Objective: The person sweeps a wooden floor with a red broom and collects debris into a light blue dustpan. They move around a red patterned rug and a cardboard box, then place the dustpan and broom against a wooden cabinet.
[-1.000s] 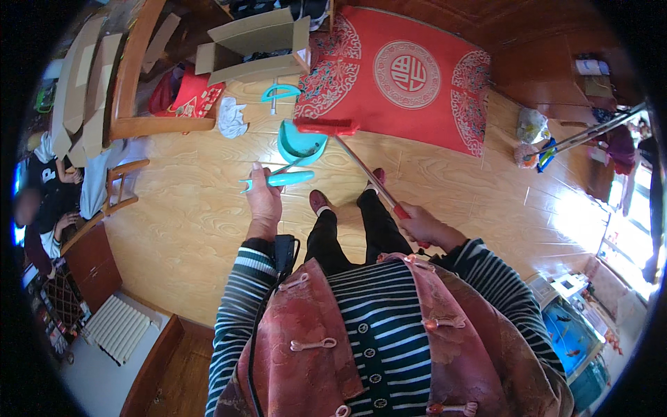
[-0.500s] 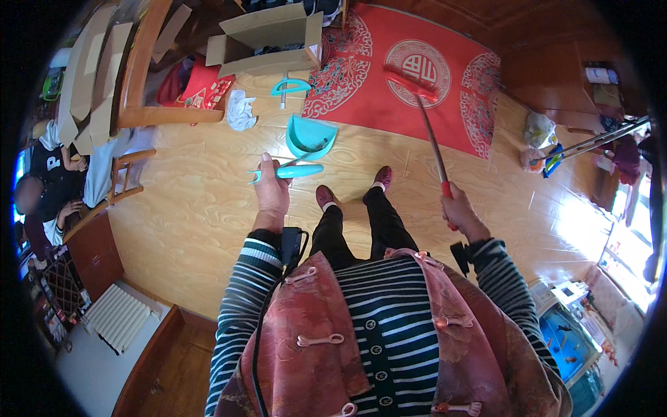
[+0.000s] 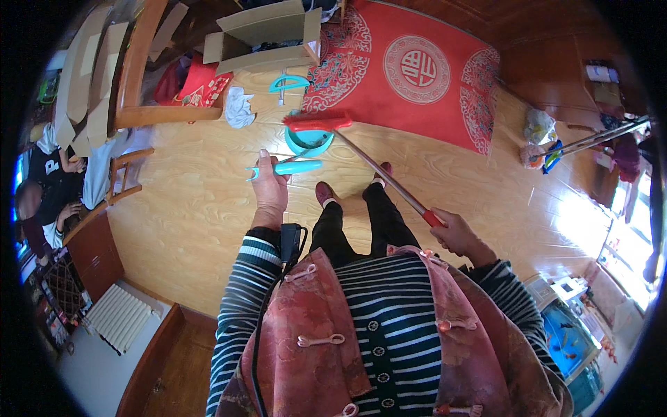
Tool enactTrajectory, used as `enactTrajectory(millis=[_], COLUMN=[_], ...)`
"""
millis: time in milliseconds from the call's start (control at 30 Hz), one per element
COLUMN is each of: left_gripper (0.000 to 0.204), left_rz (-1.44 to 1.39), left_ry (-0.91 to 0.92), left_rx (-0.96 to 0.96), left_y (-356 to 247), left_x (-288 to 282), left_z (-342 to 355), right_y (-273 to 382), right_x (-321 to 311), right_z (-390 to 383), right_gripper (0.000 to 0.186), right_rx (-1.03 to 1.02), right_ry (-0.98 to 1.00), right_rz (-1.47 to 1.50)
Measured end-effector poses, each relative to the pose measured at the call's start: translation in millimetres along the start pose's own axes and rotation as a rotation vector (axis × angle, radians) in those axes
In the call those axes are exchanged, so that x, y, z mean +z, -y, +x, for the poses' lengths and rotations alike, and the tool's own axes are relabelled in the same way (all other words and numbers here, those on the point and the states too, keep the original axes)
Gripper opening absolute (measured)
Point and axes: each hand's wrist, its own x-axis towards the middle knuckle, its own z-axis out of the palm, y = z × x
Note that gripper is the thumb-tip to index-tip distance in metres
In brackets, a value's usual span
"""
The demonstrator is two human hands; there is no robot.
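Observation:
My left hand (image 3: 269, 189) is closed around the handle of a turquoise long-handled dustpan (image 3: 300, 146), whose pan rests on the wooden floor ahead of my feet. Some dark debris shows inside the pan. In my right hand (image 3: 455, 233) I grip the red end of a broom (image 3: 389, 177). Its pole slants forward and left, and its red head lies over the far side of the dustpan, hiding part of it. Whether the bristles touch the pan I cannot tell.
A red patterned mat (image 3: 417, 66) covers the floor ahead. Near its left edge are a turquoise half-round piece with a metal shaft (image 3: 287, 83), a crumpled white cloth (image 3: 239, 108) and an open cardboard box (image 3: 260, 38). A person (image 3: 52, 170) sits at left; a fish tank (image 3: 566, 333) stands at right.
The broom head has swung left and nearer, from above the mat to over the dustpan. My right hand has shifted slightly lower. The left hand and dustpan have barely moved.

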Motion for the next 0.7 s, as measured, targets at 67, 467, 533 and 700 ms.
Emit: enactTrajectory(millis=[67,467,533,700], left_gripper=[0.03,0.03,0.03,0.031], left_rz=[-0.011,-0.004,-0.02,-0.023], left_ry=[-0.013,0.0,0.018,-0.003], left_rx=[-0.012,-0.019,0.016,-0.014], left_y=[-1,3,5,2], left_x=[-1,10,11,11], left_z=[-1,-4,-4,-3], right_y=[-3,16,20,41], right_x=[0,41,48,20], right_z=[-3,75,61,20], right_gripper=[0.04,0.031,0.032,0.025], right_rx=[-0.057,-0.153,-0.181,-0.046], right_ry=[-0.063,-0.18,-0.069,0.107], right_rz=[0.017,-0.477,-0.543,-0.11])
